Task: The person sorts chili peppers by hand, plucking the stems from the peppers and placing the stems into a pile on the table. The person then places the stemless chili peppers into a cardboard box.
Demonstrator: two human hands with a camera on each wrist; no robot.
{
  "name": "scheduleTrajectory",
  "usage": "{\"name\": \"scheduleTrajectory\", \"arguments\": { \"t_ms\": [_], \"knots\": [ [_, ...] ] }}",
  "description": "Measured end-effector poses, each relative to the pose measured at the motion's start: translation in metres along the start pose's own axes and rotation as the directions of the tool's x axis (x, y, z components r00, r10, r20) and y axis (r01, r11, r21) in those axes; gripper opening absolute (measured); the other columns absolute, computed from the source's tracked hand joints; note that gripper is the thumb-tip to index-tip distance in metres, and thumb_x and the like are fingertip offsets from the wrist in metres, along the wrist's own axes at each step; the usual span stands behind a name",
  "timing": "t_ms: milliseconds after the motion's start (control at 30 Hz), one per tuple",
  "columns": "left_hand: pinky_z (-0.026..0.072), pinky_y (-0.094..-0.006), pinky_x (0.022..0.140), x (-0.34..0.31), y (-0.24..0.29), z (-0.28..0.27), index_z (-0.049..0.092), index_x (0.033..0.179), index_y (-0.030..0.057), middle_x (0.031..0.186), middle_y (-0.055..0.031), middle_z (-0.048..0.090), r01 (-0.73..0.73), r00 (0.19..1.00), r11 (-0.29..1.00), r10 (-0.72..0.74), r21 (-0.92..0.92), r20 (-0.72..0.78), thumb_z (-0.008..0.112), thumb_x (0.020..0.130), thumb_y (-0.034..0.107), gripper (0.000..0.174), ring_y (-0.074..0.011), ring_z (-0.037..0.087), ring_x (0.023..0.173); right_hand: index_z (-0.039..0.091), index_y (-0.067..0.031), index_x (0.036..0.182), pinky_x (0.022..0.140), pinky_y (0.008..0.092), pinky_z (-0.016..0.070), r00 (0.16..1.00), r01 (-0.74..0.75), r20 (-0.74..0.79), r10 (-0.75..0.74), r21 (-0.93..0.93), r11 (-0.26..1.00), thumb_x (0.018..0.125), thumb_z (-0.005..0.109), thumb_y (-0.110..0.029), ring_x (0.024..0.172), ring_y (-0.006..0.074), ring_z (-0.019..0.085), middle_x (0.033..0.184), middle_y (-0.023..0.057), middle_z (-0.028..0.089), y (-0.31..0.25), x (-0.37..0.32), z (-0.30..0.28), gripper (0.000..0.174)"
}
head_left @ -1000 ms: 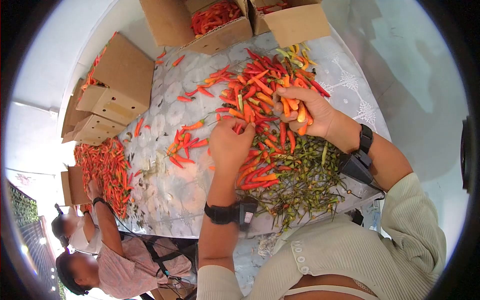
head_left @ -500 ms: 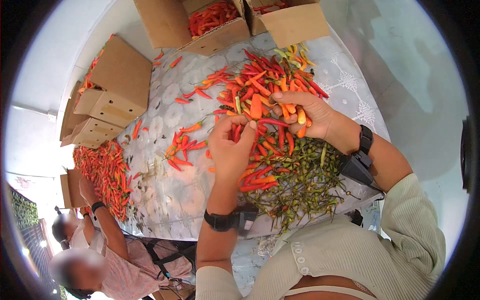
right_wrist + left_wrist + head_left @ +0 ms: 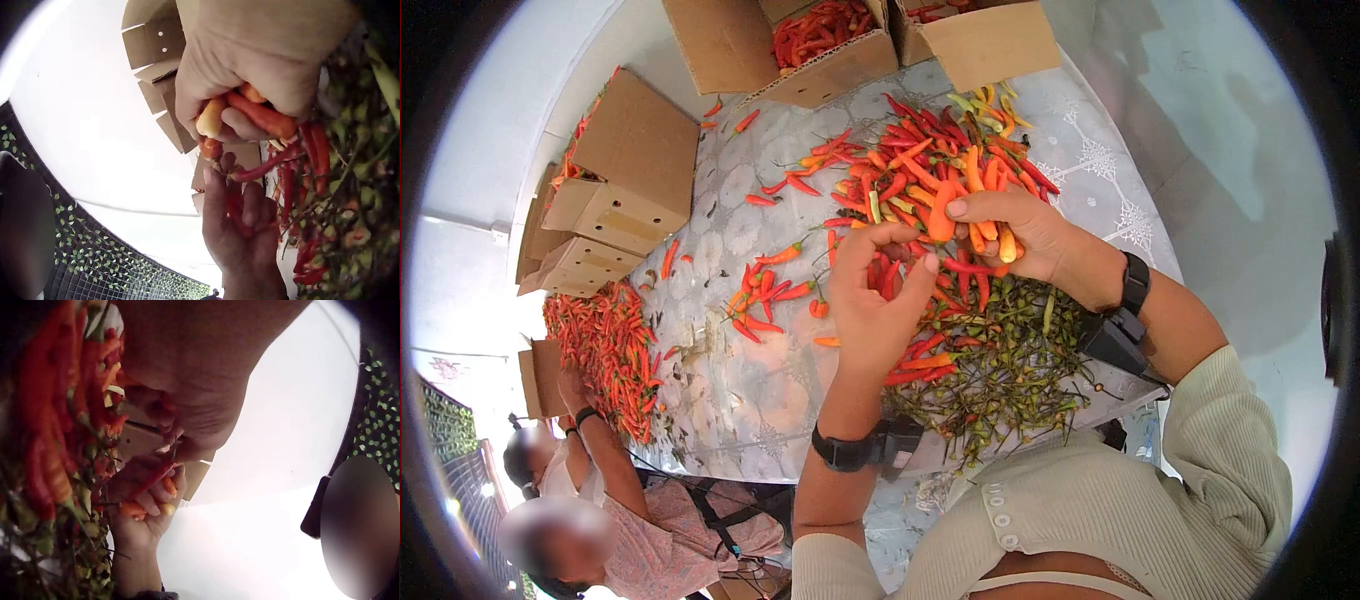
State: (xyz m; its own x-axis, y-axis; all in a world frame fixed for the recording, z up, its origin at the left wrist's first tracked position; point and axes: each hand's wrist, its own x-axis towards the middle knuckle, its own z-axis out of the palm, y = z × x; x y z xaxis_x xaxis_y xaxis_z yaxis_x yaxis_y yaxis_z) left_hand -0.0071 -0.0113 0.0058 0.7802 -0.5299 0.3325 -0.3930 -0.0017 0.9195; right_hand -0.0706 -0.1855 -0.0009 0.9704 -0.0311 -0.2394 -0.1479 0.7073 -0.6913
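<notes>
My right hand (image 3: 1040,232) grips a bunch of orange and red chili peppers (image 3: 259,114), and one broad orange chili (image 3: 942,212) sticks out past the thumb. Facing it, my left hand (image 3: 880,325) holds red chilies (image 3: 240,215) in its curled fingers, its thumb and forefinger parted in the head view. In the right wrist view, the left fingertips are right at the stem end of a chili below the right hand. Beneath and beyond both hands spreads a heap of red and orange chilies (image 3: 915,150).
Green stems (image 3: 1000,385) lie piled at the near edge. Loose chilies (image 3: 760,290) are scattered leftward on the patterned tablecloth (image 3: 730,400). Cardboard boxes of chilies stand at the back (image 3: 830,75) and left (image 3: 635,150). Two people sit by another chili heap (image 3: 605,350).
My left hand has drawn back from the heap, and its thumb and forefinger, together half a second ago, have parted. The broad orange chili now lies against the right thumb.
</notes>
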Motion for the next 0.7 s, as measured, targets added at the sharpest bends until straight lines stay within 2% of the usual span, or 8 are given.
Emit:
{"name": "scheduleTrajectory", "arguments": {
  "t_ms": [67, 167, 367, 433, 533, 700],
  "knots": [
    [0.0402, -0.0274, 0.064, 0.004, -0.006, -0.002, 0.059, 0.081, 0.0005, 0.074, -0.0056, 0.053, -0.163, 0.986, 0.982, 0.157, 0.098, 0.06, 0.071, 0.076, 0.009, 0.016, -0.0155, 0.051, 0.071, 0.062, -0.0024, 0.091, 0.042, 0.0188, 0.0404, 0.997, 0.057, 0.06, -0.056, -0.016, 0.998, 0.079, 0.069, -0.013, 0.052, 0.0077, 0.054, 0.078, 0.0064, 0.064, 0.001, 0.001, 0.0, 0.017],
    [0.0388, -0.0272, 0.062, 0.002, -0.005, -0.004, 0.059, 0.079, -0.0012, 0.071, -0.0055, 0.054, -0.104, 0.982, 0.985, 0.08, 0.139, 0.172, 0.071, 0.08, 0.013, 0.019, -0.0148, 0.05, 0.069, 0.061, -0.0018, 0.088, 0.038, 0.0163, 0.0406, 0.987, 0.133, 0.106, -0.125, -0.08, 0.988, 0.079, 0.067, -0.012, 0.052, 0.0066, 0.056, 0.08, 0.0087, 0.066, 0.007, 0.006, 0.0, 0.016],
    [0.036, -0.0272, 0.057, 0.001, -0.004, -0.002, 0.057, 0.075, -0.0017, 0.063, -0.005, 0.051, -0.049, 0.985, 0.996, 0.036, 0.073, 0.166, 0.066, 0.084, 0.017, 0.023, -0.0144, 0.046, 0.062, 0.06, -0.0027, 0.089, 0.039, 0.0161, 0.0399, 0.988, 0.136, 0.095, -0.124, -0.125, 0.983, 0.078, 0.068, -0.012, 0.05, 0.0051, 0.054, 0.078, 0.0066, 0.065, 0.001, 0.0, 0.005, 0.017],
    [0.0349, -0.0283, 0.055, 0.001, -0.003, -0.002, 0.055, 0.073, -0.0013, 0.06, -0.005, 0.049, -0.069, 0.984, 0.994, 0.054, 0.086, 0.168, 0.065, 0.085, 0.017, 0.024, -0.0148, 0.044, 0.059, 0.06, -0.0033, 0.089, 0.04, 0.0166, 0.0406, 0.987, 0.125, 0.114, -0.11, -0.141, 0.982, 0.076, 0.071, -0.011, 0.05, 0.0052, 0.053, 0.076, 0.0048, 0.064, 0.0, 0.0, 0.006, 0.019],
    [0.0331, -0.0297, 0.052, 0.001, -0.001, -0.005, 0.053, 0.07, -0.0007, 0.058, -0.0056, 0.046, -0.104, 0.976, 0.985, 0.075, 0.138, 0.205, 0.064, 0.085, 0.017, 0.026, -0.0157, 0.042, 0.055, 0.06, -0.0041, 0.089, 0.04, 0.0176, 0.0413, 0.993, 0.1, 0.079, -0.082, -0.267, 0.959, 0.073, 0.076, -0.011, 0.049, 0.0054, 0.053, 0.073, 0.0014, 0.061, 0.005, -0.001, 0.009, 0.024],
    [0.0316, -0.0313, 0.05, -0.001, 0.002, -0.005, 0.048, 0.066, -0.0001, 0.056, -0.0073, 0.042, -0.145, 0.967, 0.97, 0.098, 0.194, 0.234, 0.063, 0.084, 0.014, 0.027, -0.0183, 0.04, 0.052, 0.06, -0.0051, 0.089, 0.044, 0.0185, 0.0426, 0.995, 0.085, 0.077, -0.063, -0.324, 0.942, 0.072, 0.078, -0.013, 0.052, 0.0061, 0.054, 0.071, -0.0002, 0.059, -0.001, -0.007, 0.014, 0.026]
  ]
}}
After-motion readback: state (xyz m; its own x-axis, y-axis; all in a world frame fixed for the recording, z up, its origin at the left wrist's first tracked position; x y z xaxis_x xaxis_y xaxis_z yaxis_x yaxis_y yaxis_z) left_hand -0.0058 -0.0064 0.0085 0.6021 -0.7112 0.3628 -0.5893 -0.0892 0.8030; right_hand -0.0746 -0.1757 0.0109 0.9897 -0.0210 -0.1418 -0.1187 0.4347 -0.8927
